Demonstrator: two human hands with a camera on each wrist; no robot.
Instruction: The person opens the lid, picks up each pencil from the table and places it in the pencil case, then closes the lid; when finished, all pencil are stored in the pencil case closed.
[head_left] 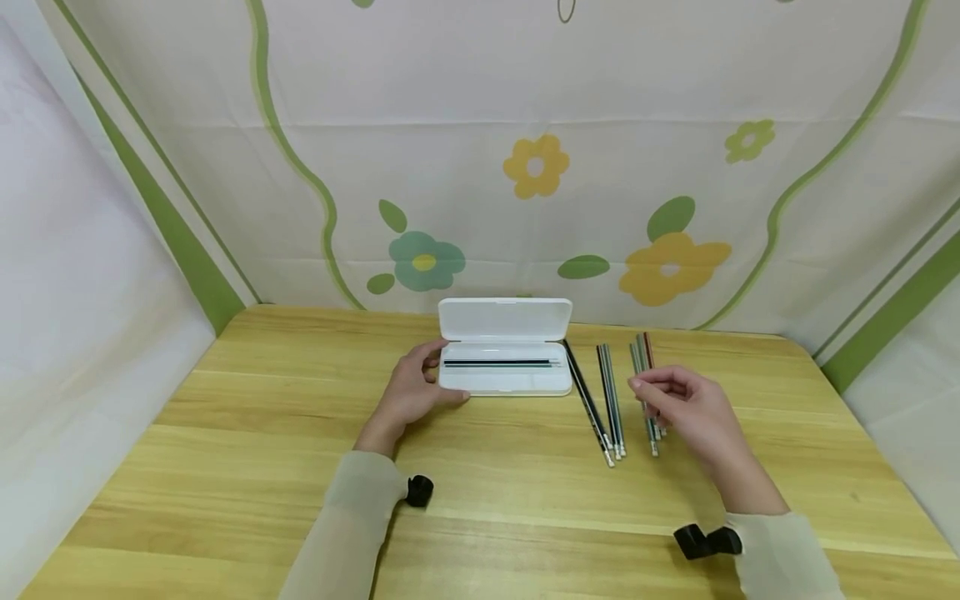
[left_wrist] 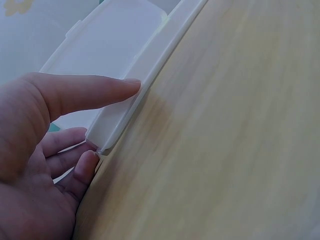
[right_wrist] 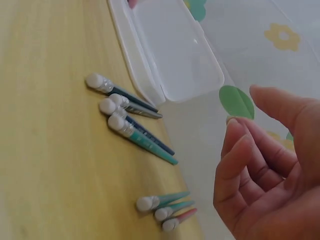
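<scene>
A white pencil case (head_left: 506,383) lies on the table with its lid (head_left: 506,318) raised at the back. Inside it are dark and green pencils (head_left: 495,364), side by side. My left hand (head_left: 411,387) holds the case at its left end, thumb along the front edge and fingers at the side; the left wrist view shows the thumb on the rim (left_wrist: 117,117). My right hand (head_left: 693,408) hovers by the right-hand pencils (head_left: 636,358), fingers loosely bent, nothing held. Closer to the case lie dark pencils (head_left: 587,400) and a middle group (head_left: 611,392). White erasers (right_wrist: 145,203) tip them.
The wooden table (head_left: 525,508) stretches toward me and to both sides. Behind it hangs a pale cloth (head_left: 450,167) printed with flowers and green lines. Black straps or devices (head_left: 705,542) sit at both sleeve cuffs.
</scene>
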